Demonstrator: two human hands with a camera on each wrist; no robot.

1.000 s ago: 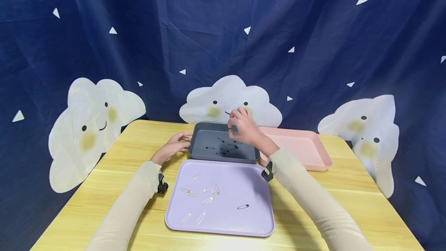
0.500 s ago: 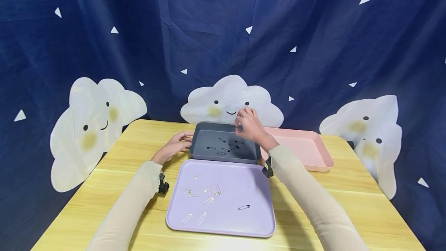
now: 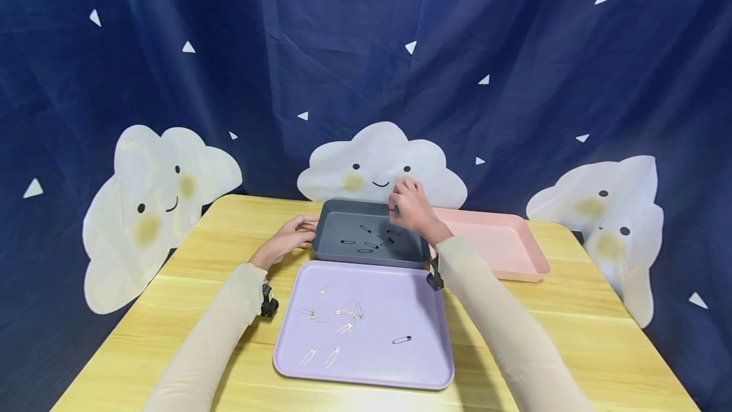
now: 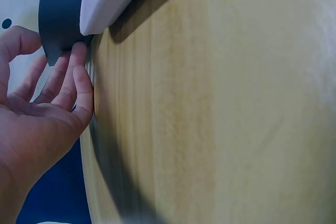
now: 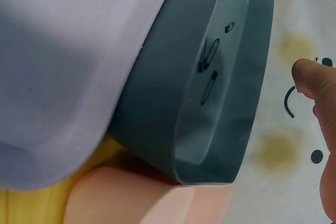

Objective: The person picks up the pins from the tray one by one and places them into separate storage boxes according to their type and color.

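Note:
My right hand [image 3: 413, 210] is raised over the back right part of the dark grey tray [image 3: 343, 255], thumb and fingers pinched together. A small wire end of a safety pin [image 5: 316, 60] shows at the thumb tip in the right wrist view; the rest is hidden by the fingers. My left hand [image 4: 44, 114] rests at the grey tray's left end, fingertips against its outer wall. Several black safety pins [image 3: 347, 242] lie in the grey tray. In front of it, a lavender tray [image 3: 423, 370] carries several gold-coloured safety pins [image 3: 332, 357] and one black safety pin [image 3: 402, 340].
A pink tray [image 3: 497, 240] stands to the right of the grey one, behind my right forearm. All the trays lie on a wooden table [image 3: 572, 336]. A dark blue curtain [image 3: 343, 37] with white clouds hangs right behind the table's back edge.
My right hand has shifted slightly to the right above the grey tray, still pinching. The left hand stays at the tray's side, and the pins on the trays have not moved.

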